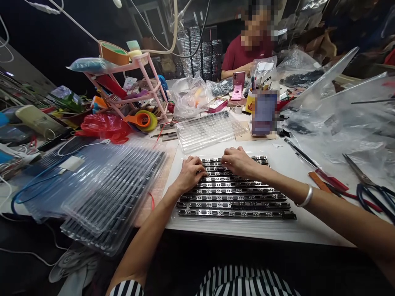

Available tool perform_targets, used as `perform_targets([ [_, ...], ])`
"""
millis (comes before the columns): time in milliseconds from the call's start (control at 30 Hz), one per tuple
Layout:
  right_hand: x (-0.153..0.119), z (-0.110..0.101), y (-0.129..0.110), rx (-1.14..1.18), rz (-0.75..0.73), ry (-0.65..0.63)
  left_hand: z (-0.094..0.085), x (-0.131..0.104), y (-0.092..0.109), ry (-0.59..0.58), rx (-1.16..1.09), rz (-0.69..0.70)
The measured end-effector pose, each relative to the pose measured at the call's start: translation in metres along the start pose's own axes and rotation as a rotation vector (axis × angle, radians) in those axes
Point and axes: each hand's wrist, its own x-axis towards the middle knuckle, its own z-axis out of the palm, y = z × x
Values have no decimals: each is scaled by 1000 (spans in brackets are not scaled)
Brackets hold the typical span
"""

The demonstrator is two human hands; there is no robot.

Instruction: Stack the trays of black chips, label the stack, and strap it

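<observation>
A clear plastic tray (228, 224) lies before me, filled with several rows of metal-faced D-sub connectors (212, 191). At the left end of the upper rows, my left hand (193, 172) has its fingers curled down onto a row of connectors. My right hand (237, 162) pinches at a connector near the middle of the upper rows; its fingers partly cover what they grip. A dark part at the right end of the nearest row (236, 213) juts past the others.
Stacked filled trays (120, 185) lie to the left. Beyond my hands are a ridged clear tray (206, 130) and a propped phone (263, 113). Scissors (364, 176) and tweezers (300, 152) lie right. A pink rack (148, 74) stands back left; a person (230, 61) sits opposite.
</observation>
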Motion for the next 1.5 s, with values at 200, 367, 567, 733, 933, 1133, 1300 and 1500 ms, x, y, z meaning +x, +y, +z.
perform_targets([
  [200, 13, 5, -15, -89, -45, -69, -3, -1, 0, -32, -17, 23],
  [367, 12, 10, -9, -100, -40, -101, -7, -3, -3, -77, -76, 41],
  [567, 11, 19, -10, -86, 8, -73, 2, 1, -1, -1, -117, -14],
  [733, 2, 6, -12, -31, 43, -32, -22, -1, -9, 159, -172, -84],
  [933, -88, -31, 8, 302, 228, 365, -58, -52, -17, 444, -200, -252],
  [1133, -185, 6, 25, 377, 862, 520, -26, -89, 14, 34, 11, -354],
  [1300, -202, 30, 22, 407, 844, 531, -10, -89, 22, -149, 68, -413],
  [1500, -204, 27, 21, 376, 777, 552, -29, -113, 22, 207, -31, -397],
])
